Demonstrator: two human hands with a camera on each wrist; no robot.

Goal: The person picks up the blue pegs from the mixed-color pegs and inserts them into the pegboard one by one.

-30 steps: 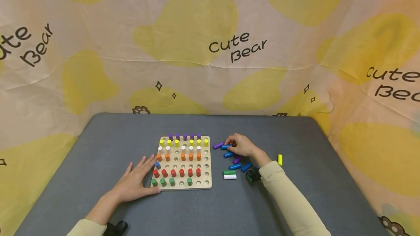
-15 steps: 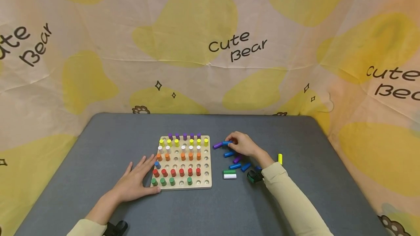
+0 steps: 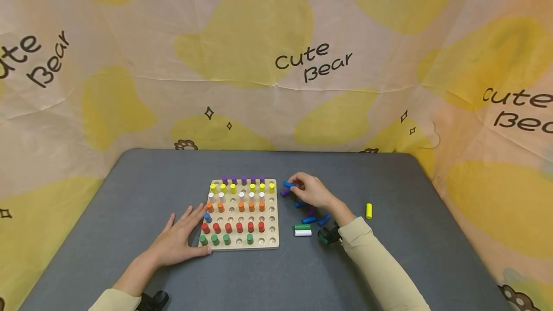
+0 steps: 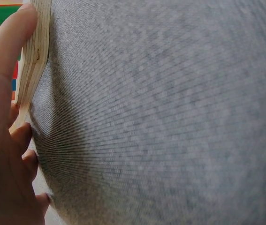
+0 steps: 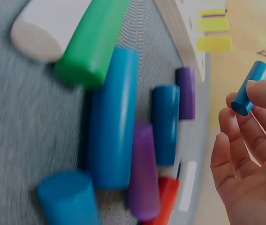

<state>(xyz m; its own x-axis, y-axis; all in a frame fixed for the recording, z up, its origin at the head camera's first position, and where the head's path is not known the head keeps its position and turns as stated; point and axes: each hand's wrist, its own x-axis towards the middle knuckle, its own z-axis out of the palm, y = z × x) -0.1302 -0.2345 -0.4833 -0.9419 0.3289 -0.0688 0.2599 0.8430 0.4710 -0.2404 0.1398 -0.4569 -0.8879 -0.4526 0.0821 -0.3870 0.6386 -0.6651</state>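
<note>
A light wooden pegboard (image 3: 274,209) lies on the grey table, with rows of purple, yellow, white, orange, red and green pegs standing in its holes. One blue peg (image 3: 208,218) stands at the left of its own row. My left hand (image 3: 176,243) rests along the board's left edge, fingers spread and thumb (image 4: 18,33) on the near corner. To the right of the board, my right hand (image 3: 316,191) pinches a blue peg (image 5: 251,86) between thumb and fingers, raised off the table above a lying purple peg (image 3: 285,193).
Loose blue (image 3: 309,220) and purple pegs lie under and near the right forearm. A green peg (image 3: 302,227) and a white peg (image 3: 303,233) lie side by side. Farther right lies a yellow peg (image 3: 369,211). A patterned cloth (image 3: 242,32) hangs behind the table.
My right hand has lifted the blue peg from the table and moved it left toward the board. My left hand stays in the same place.
</note>
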